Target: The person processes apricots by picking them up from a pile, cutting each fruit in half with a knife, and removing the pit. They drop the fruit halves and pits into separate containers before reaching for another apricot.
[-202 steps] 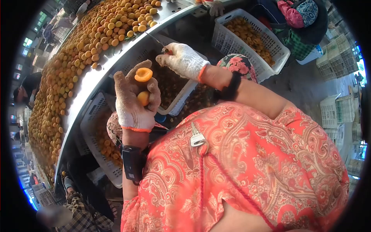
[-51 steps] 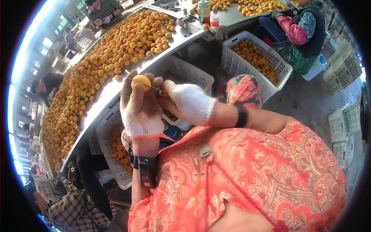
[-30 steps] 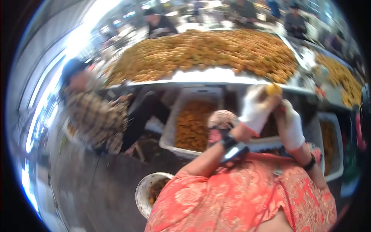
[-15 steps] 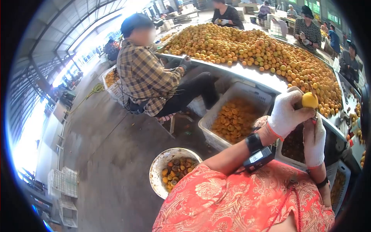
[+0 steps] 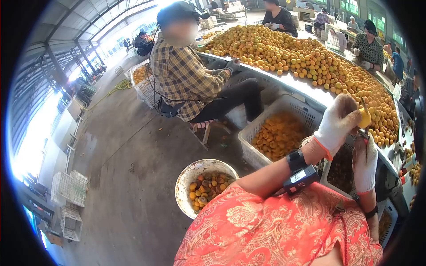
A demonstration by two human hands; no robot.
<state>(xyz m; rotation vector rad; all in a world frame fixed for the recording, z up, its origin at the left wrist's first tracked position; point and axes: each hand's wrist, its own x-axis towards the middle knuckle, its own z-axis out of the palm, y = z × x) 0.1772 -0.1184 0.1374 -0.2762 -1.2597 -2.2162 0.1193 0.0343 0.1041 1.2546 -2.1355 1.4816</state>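
My left hand [image 5: 339, 122], in a stained white glove, grips a yellow-orange fruit [image 5: 364, 118] between thumb and fingers. Just below it, my right hand [image 5: 364, 162], gloved too, is closed around a small tool [image 5: 363, 133] with a reddish part; its thin blade or prong reaches up beside the fruit. Both hands are close together over the near edge of the table. Behind them spreads a large heap of orange fruit [image 5: 310, 62]. Under my hands sits a crate [image 5: 326, 175] with dark contents, partly hidden by my forearm.
A co-worker in a plaid shirt [image 5: 182, 75] sits to the left. Near my left elbow are a crate of orange fruit pieces [image 5: 248, 148] and a white bucket [image 5: 181, 188] of discoloured fruit. The metal table edge [image 5: 306, 91] runs diagonally. Other people work beyond the heap.
The view has shifted, so the surroundings appear farther right. The fruit has turned or tilted in my left hand, and the tool's thin end now shows beside it.
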